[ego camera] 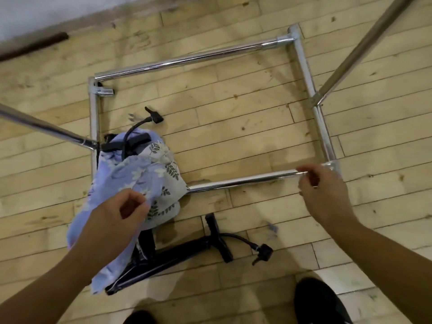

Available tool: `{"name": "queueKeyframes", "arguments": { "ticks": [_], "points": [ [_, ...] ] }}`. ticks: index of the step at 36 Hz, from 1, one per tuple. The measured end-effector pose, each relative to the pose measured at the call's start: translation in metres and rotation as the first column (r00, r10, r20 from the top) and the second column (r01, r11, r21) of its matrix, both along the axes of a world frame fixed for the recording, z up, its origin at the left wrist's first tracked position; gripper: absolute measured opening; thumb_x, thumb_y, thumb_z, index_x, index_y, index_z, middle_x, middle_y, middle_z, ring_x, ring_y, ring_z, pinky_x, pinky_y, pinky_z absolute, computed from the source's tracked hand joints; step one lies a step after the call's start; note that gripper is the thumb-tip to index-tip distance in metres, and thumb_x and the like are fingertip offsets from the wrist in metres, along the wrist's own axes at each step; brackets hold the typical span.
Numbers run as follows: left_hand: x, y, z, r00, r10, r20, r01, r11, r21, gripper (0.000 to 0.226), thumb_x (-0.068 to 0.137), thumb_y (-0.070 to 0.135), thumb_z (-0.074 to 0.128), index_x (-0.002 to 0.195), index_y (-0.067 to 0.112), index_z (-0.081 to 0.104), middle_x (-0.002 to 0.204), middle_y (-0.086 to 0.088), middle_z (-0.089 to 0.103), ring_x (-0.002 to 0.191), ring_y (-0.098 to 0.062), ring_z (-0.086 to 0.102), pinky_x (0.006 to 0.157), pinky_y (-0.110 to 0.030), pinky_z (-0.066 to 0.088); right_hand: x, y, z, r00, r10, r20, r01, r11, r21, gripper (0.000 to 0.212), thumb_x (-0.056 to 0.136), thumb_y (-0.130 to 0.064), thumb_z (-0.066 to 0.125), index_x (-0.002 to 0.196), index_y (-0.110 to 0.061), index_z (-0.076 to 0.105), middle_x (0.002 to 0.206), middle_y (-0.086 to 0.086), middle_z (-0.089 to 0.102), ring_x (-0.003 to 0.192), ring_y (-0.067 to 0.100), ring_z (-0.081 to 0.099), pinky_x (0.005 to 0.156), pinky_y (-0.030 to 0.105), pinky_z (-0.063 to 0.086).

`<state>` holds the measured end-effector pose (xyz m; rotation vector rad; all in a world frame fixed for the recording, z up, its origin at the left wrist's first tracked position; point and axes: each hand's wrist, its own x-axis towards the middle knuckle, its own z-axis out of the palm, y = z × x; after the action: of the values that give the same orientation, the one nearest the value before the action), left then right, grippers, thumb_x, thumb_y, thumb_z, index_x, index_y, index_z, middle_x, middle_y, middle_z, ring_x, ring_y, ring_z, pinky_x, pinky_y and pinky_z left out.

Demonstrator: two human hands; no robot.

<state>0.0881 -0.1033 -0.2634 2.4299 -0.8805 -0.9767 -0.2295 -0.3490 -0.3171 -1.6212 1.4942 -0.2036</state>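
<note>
**A:** Where is the floral cloth (145,176) right now?

**B:** It is over the near left corner of the chrome frame (187,59), which lies flat on the wooden floor (245,127). The cloth is pale blue and grey with leaf prints, bunched up. One end trails down past the person's left forearm.

**A:** Who has hold of it?

**B:** The left hand (121,216). Its fingers (138,202) are curled, and thumb and fingers pinch a fold of the cloth near its middle.

**A:** And the right hand (325,192)?

**B:** It is over the right end of the front bar (245,181), close to the corner joint. The fingers are bent, but the spot is blurred. I cannot tell whether they grip the bar, just touch it or hang above it.

**A:** What is under the cloth?

**B:** Part of a black pump (138,139). Its hose curves out towards the inside of the frame and ends in a nozzle on the floor. A second black pump (217,239) lies just outside the front bar, near the person's shoes (320,300), and the cloth covers its left end.

**A:** Anything standing on the frame?

**B:** Two metal poles. The left pole (46,129) meets the left side bar just beside the cloth, and the right pole (364,47) joins the right side bar at a clamp.
</note>
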Motion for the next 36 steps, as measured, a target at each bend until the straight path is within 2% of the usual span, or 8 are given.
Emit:
{"name": "queueKeyframes", "arguments": {
  "ticks": [8, 12, 18, 24, 28, 31, 33, 36],
  "points": [
    [-0.01, -0.022, 0.039, 0.999, 0.033, -0.008, -0.034, 0.991, -0.13, 0.007, 0.097, 0.027, 0.067, 0.091, 0.026, 0.067, 0.072, 0.006, 0.067, 0.066, -0.011, 0.061, 0.061, -0.024, 0.047, 0.061, 0.018, 0.029, 0.995, 0.101, 0.019, -0.101, 0.995, 0.022, 0.021, 0.102, -0.018, 0.056, 0.115, -0.031, 0.065, 0.103, -0.003, 0.064, 0.079, 0.013, 0.061, 0.063, 0.02, 0.047],
    [-0.008, -0.036, 0.064, 0.999, -0.023, -0.027, 0.02, 0.994, -0.104, 0.007, 0.099, 0.029, 0.064, 0.093, 0.028, 0.065, 0.081, 0.014, 0.068, 0.071, -0.009, 0.062, 0.061, -0.02, 0.046, 0.074, 0.018, 0.066, 0.995, 0.097, 0.029, -0.099, 0.994, 0.043, 0.019, 0.102, -0.017, 0.055, 0.114, -0.029, 0.065, 0.097, -0.011, 0.064, 0.071, 0.007, 0.06, 0.053, 0.012, 0.042],
    [-0.014, -0.066, 0.117, 0.995, -0.045, -0.088, 0.037, 0.995, -0.095, 0.008, 0.101, 0.029, 0.063, 0.095, 0.025, 0.066, 0.076, 0.019, 0.068, 0.06, 0.001, 0.059, 0.05, -0.01, 0.044, 0.092, 0.022, 0.136, 0.98, 0.187, 0.065, -0.193, 0.975, 0.108, 0.023, 0.102, -0.018, 0.055, 0.119, -0.031, 0.063, 0.098, -0.008, 0.073, 0.082, 0.014, 0.068, 0.051, 0.018, 0.046],
    [-0.025, -0.082, 0.193, 0.968, 0.075, -0.24, -0.123, 0.974, -0.19, 0.011, 0.097, 0.032, 0.068, 0.089, 0.023, 0.07, 0.066, 0.007, 0.069, 0.061, -0.017, 0.058, 0.058, -0.028, 0.047, 0.101, 0.039, 0.226, 0.928, 0.363, 0.082, -0.372, 0.912, 0.176, 0.028, 0.098, -0.005, 0.053, 0.102, -0.023, 0.074, 0.097, 0.002, 0.076, 0.078, 0.02, 0.066, 0.048, 0.021, 0.047],
    [-0.039, -0.082, 0.248, 0.894, 0.195, -0.403, -0.299, 0.93, -0.214, 0.012, 0.101, 0.017, 0.064, 0.089, 0.014, 0.065, 0.049, 0.009, 0.053, 0.04, -0.005, 0.045, 0.038, -0.017, 0.039, 0.103, 0.06, 0.293, 0.836, 0.548, 0.039, -0.541, 0.809, 0.232, 0.04, 0.096, 0.003, 0.044, 0.105, -0.014, 0.079, 0.091, -0.001, 0.072, 0.067, 0.008, 0.057, 0.049, 0.014, 0.042],
    [-0.048, -0.072, 0.289, 0.778, 0.245, -0.579, -0.436, 0.873, -0.218, 0.004, 0.101, 0.015, 0.062, 0.098, 0.015, 0.064, 0.072, -0.003, 0.057, 0.058, -0.013, 0.05, 0.042, -0.017, 0.045, 0.096, 0.083, 0.342, 0.757, 0.654, 0.014, -0.643, 0.74, 0.197, 0.028, 0.092, 0.004, 0.047, 0.08, -0.002, 0.071, 0.073, 0.004, 0.06, 0.057, 0.014, 0.043, 0.053, 0.024, 0.036],
    [-0.057, -0.062, 0.311, 0.701, 0.257, -0.665, -0.518, 0.824, -0.227, 0.009, 0.101, 0.013, 0.062, 0.108, 0.011, 0.066, 0.089, -0.012, 0.064, 0.071, -0.019, 0.058, 0.044, -0.021, 0.05, 0.09, 0.101, 0.369, 0.75, 0.659, 0.049, -0.657, 0.736, 0.161, 0.037, 0.091, 0.0, 0.048, 0.056, -0.01, 0.051, 0.054, -0.001, 0.049, 0.056, 0.015, 0.035, 0.058, 0.029, 0.034],
    [-0.078, -0.042, 0.34, 0.636, 0.29, -0.715, -0.592, 0.778, -0.211, 0.014, 0.102, 0.01, 0.057, 0.099, 0.003, 0.069, 0.088, -0.013, 0.072, 0.07, -0.02, 0.069, 0.052, -0.025, 0.058, 0.074, 0.131, 0.399, 0.816, 0.53, 0.23, -0.575, 0.789, 0.218, 0.043, 0.097, -0.02, 0.05, 0.054, -0.02, 0.049, 0.045, -0.011, 0.051, 0.053, 0.013, 0.043, 0.061, 0.028, 0.041]
  ]
}}
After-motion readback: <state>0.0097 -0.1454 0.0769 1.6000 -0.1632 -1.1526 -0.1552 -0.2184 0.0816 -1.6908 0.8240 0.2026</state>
